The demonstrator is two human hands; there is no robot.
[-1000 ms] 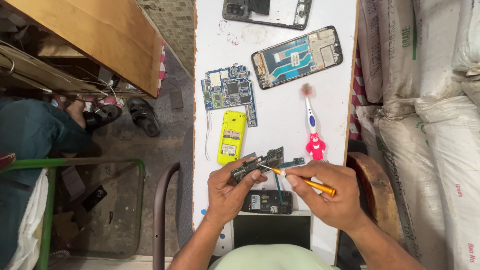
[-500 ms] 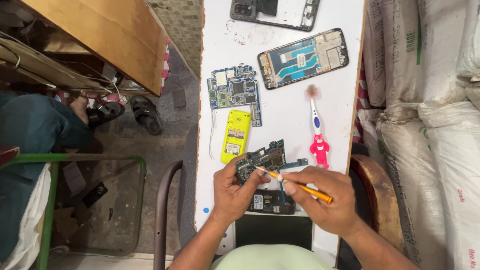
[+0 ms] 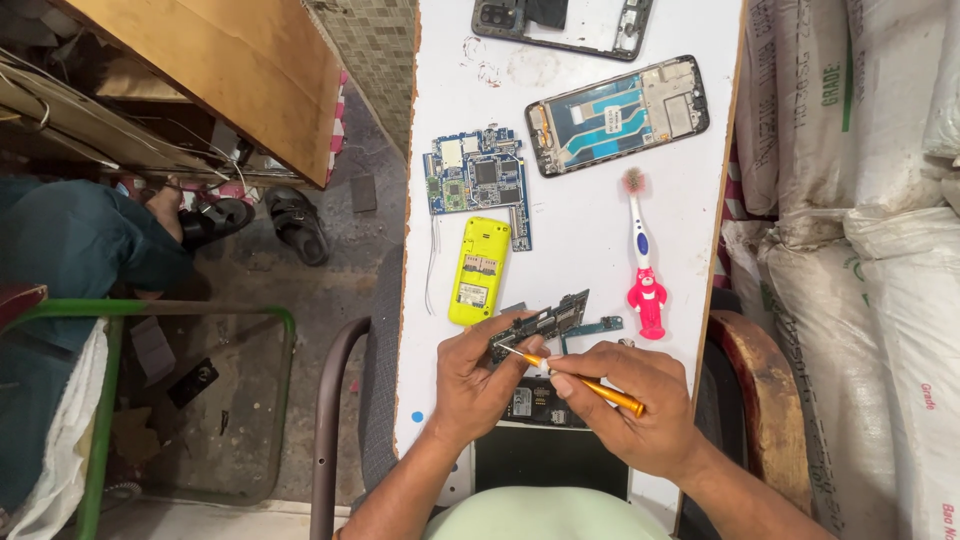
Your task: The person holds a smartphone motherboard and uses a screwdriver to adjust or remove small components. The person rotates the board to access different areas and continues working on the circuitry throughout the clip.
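**Inspector:** Report the hands.

**Assistant:** The left hand (image 3: 478,385) is closed on a small dark circuit board (image 3: 545,322), fingers curled round its near end, holding it just above the table (image 3: 590,225) at the near edge. The right hand (image 3: 635,405) is closed on an orange-handled screwdriver (image 3: 585,381); its metal tip points left and meets the board by the left thumb.

**Inspector:** What lies under them?

**Assistant:** A dark phone body (image 3: 540,400), flat on the table and partly hidden by both hands. A short blue-green strip (image 3: 598,326) shows at the board's right end; I cannot tell whether it is attached.

**Inspector:** The rest of the table?

**Assistant:** A yellow keypad phone (image 3: 478,270), back open, lies just beyond the left hand. Beyond it, touching or nearly so, is a blue circuit board (image 3: 478,178). To the right lies a toothbrush (image 3: 642,260) with a pink figure handle, bristles pointing away. Farther off is a smartphone frame (image 3: 618,114), insides up, set at a slant, and another dark frame (image 3: 560,22) at the far edge, cut off by the picture.

**Inspector:** Surroundings?

**Assistant:** White sacks (image 3: 850,200) are stacked to the right. On the floor to the left are black sandals (image 3: 295,222), and a green-framed stand (image 3: 100,400).
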